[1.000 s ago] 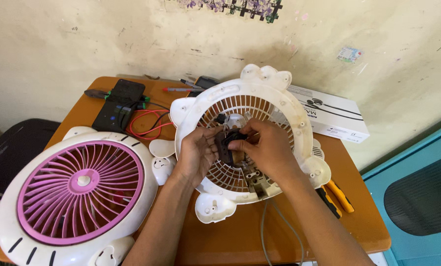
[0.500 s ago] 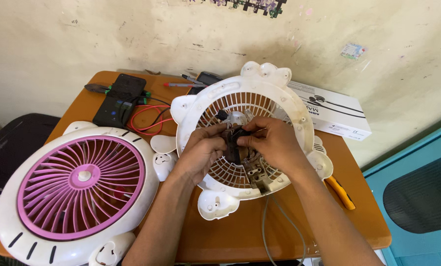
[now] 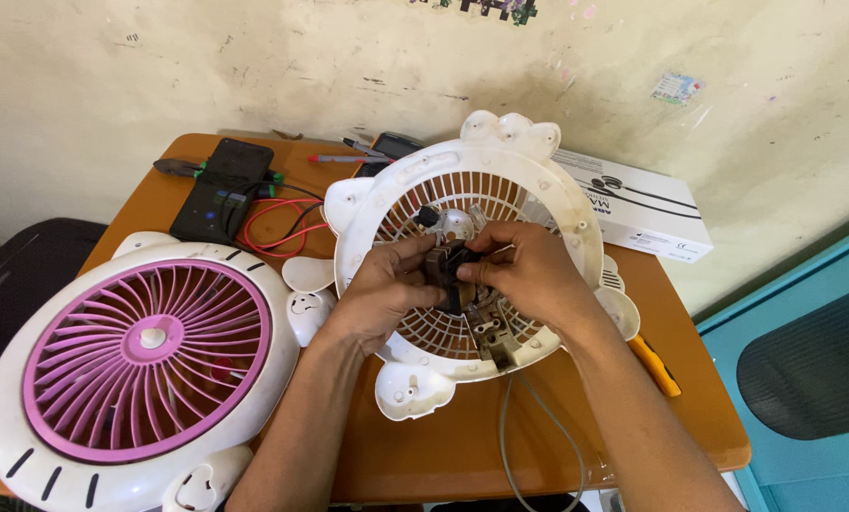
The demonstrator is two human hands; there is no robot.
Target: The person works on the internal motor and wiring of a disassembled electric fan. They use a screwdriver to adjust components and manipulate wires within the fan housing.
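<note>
A: Where are your hands right now?

B: Both of yours are over the middle of the white fan shell (image 3: 401, 204), which lies tilted on the counter (image 3: 462, 446). Your left hand (image 3: 382, 289) and your right hand (image 3: 529, 270) meet at a small dark motor part (image 3: 448, 268) at the centre of the shell's grille.

A: And the grip?

B: Your left grip is clamped on the motor part from the left, thumb and fingertips pressed to it. Your right grip is clamped on the same part from the right and above, fingers curled over it. The part sits just above the grille, between your two hands.

A: What else is close?

B: A grey cord (image 3: 512, 436) runs from the lower edge of the shell toward you. To your left lies the front cover (image 3: 130, 365), white with a pink grille, face up and just beside the shell. Behind it sits a black meter (image 3: 221, 190) with red wires (image 3: 277, 232). A white box (image 3: 643, 209) lies behind the shell on the right, and an orange-handled tool (image 3: 654, 365) lies near your right forearm. Pens (image 3: 349, 156) lie at the far edge by the wall.
</note>
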